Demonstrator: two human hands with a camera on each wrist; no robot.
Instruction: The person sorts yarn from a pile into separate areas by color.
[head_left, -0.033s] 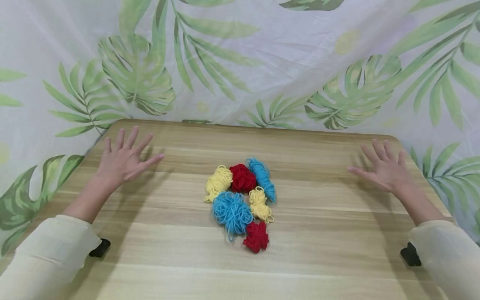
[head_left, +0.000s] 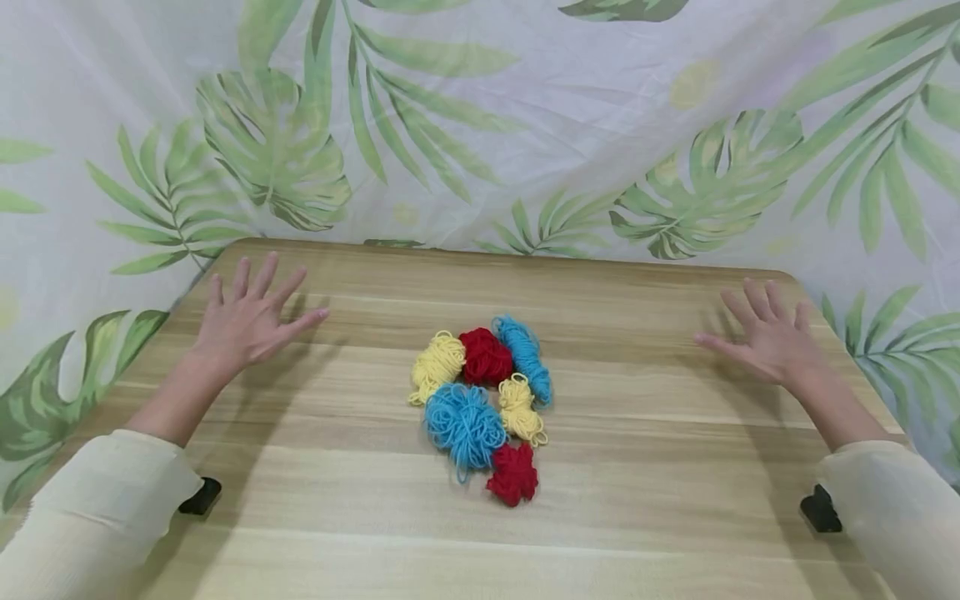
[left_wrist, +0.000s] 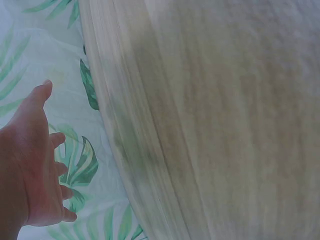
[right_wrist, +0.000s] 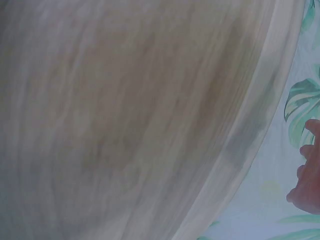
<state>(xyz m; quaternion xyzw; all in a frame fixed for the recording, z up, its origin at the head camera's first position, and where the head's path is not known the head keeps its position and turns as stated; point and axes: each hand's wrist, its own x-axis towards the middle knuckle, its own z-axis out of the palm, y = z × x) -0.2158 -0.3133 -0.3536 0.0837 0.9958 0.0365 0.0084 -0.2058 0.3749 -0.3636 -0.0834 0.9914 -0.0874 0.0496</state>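
In the head view, small yarn bundles lie grouped mid-table. At the back are a yellow yarn bundle (head_left: pixel 438 365), a red yarn ball (head_left: pixel 486 357) and a long blue yarn bundle (head_left: pixel 525 358). In front sit a larger blue yarn ball (head_left: pixel 466 427), a small yellow yarn bundle (head_left: pixel 520 410) and a small red yarn bundle (head_left: pixel 513 474). My left hand (head_left: pixel 247 325), fingers spread, is held over the table's left side, apart from the yarn. Over the right side, my right hand (head_left: pixel 771 337) is spread likewise, holding nothing. Both wrist views show hands without yarn.
The wood-grain table (head_left: pixel 360 533) has rounded far corners. Behind it hangs a pale cloth (head_left: pixel 555 100) printed with green leaves. A black object (head_left: pixel 201 497) shows by the left sleeve, another black object (head_left: pixel 821 509) by the right sleeve.
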